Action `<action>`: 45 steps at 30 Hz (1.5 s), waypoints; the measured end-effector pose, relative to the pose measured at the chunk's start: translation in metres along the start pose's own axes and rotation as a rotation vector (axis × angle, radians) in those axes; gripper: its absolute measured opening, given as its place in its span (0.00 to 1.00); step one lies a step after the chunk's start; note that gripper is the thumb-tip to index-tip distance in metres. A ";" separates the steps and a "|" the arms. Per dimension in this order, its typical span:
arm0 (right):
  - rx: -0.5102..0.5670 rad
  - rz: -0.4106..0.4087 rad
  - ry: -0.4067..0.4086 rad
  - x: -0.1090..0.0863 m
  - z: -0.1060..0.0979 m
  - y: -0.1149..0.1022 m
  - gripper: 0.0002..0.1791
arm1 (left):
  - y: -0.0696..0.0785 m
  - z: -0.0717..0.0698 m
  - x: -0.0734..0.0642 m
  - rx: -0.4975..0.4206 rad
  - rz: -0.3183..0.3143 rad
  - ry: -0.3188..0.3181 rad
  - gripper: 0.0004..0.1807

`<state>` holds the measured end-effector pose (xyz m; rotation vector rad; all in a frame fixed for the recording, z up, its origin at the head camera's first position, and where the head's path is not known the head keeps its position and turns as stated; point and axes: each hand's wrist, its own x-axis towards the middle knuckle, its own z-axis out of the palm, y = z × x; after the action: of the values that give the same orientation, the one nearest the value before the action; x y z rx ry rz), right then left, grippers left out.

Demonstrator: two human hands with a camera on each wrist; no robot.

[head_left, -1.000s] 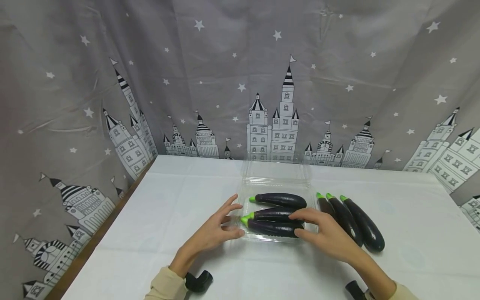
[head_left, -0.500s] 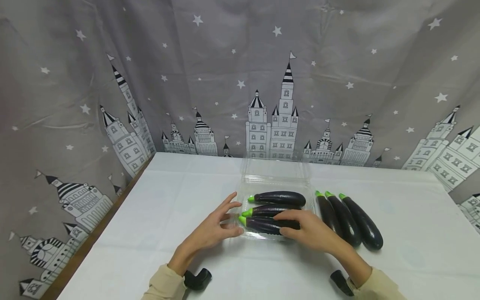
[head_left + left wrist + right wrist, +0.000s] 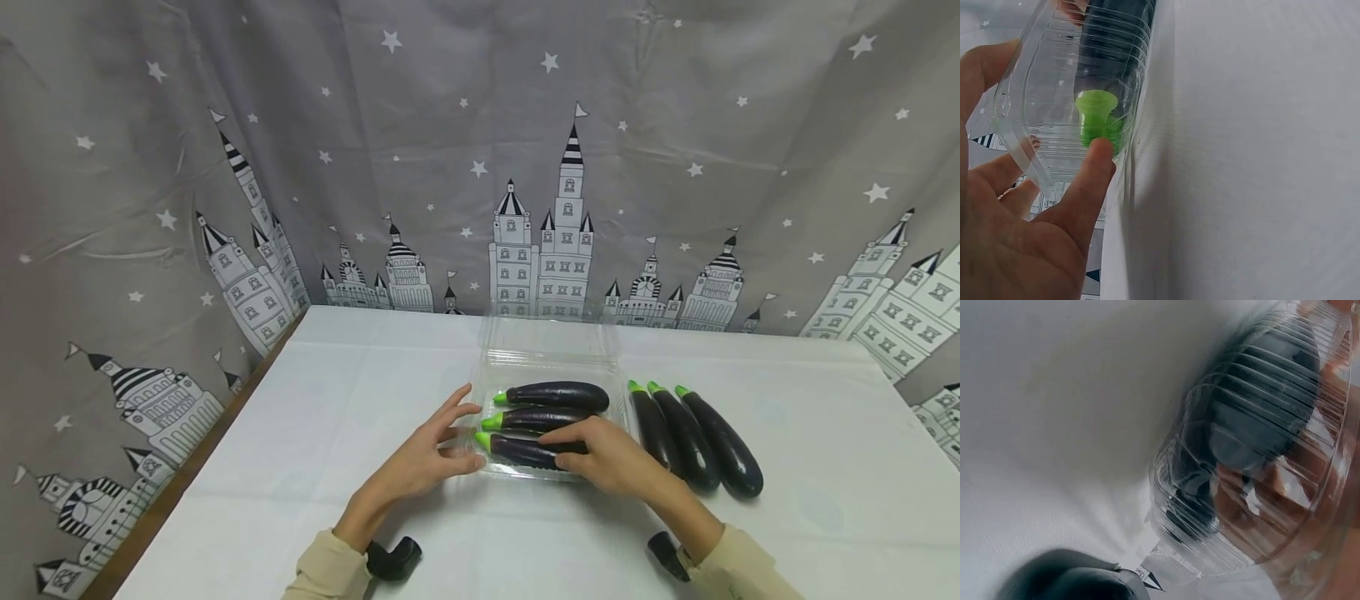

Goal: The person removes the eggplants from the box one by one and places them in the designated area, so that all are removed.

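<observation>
A clear hinged plastic container (image 3: 621, 392) stands on the white-covered table with its lid (image 3: 551, 340) raised at the back. Three dark purple eggplants with green stems lie crosswise in it: a back one (image 3: 561, 395), a middle one (image 3: 542, 418) and a front one (image 3: 517, 452). My right hand (image 3: 617, 463) pinches the front eggplant near its right end, thumb in front; the container's ribbed wall overlaps these fingers in the right wrist view. At the container's left side, my left hand (image 3: 420, 458) has its fingers spread, its thumb (image 3: 1094, 169) straight against the wall near a green stem.
Three more eggplants (image 3: 723, 446) lie side by side on the table (image 3: 817, 417), just right of the container. A grey curtain (image 3: 420, 150) with castles and stars hangs behind the table and along its left. Black straps (image 3: 395, 560) sit at both wrists.
My right hand has moved left along the front eggplant. That eggplant has separated slightly from the middle one, toward the container's front. My left hand has stayed at the container's left side.
</observation>
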<state>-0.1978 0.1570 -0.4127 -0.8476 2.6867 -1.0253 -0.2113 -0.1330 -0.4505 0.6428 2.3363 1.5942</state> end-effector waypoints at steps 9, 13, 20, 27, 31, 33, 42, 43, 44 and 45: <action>0.003 -0.024 0.019 -0.001 0.002 0.000 0.13 | 0.001 0.000 0.000 -0.009 0.001 0.000 0.38; -0.012 -0.066 0.041 -0.002 0.004 0.002 0.14 | 0.000 0.000 0.000 -0.011 0.013 0.001 0.37; 0.036 -0.117 0.106 -0.006 0.005 0.005 0.16 | 0.000 0.001 0.000 -0.003 0.009 0.002 0.38; 0.208 -0.101 0.061 -0.011 -0.003 0.009 0.17 | 0.000 0.001 0.000 0.019 -0.002 0.011 0.37; 0.255 -0.082 0.013 -0.012 -0.006 0.011 0.17 | 0.000 0.001 0.000 0.015 -0.003 0.011 0.36; 0.276 -0.076 -0.003 -0.011 -0.006 0.012 0.17 | 0.001 0.001 0.001 0.012 0.001 0.009 0.36; 0.338 -0.062 0.000 -0.014 -0.002 0.014 0.14 | 0.001 0.001 0.000 0.004 0.019 0.002 0.37; 0.341 -0.057 0.002 -0.015 -0.002 0.014 0.14 | 0.000 0.001 0.000 0.003 0.021 0.001 0.37; 0.348 -0.048 0.004 -0.015 -0.002 0.014 0.14 | 0.000 0.001 0.000 0.001 0.022 0.000 0.37; 0.357 -0.042 0.006 -0.015 -0.002 0.014 0.14 | 0.000 0.001 0.000 0.000 0.021 0.000 0.37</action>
<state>-0.1922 0.1748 -0.4218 -0.8297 2.3894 -1.4587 -0.2111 -0.1323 -0.4508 0.6704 2.3368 1.6029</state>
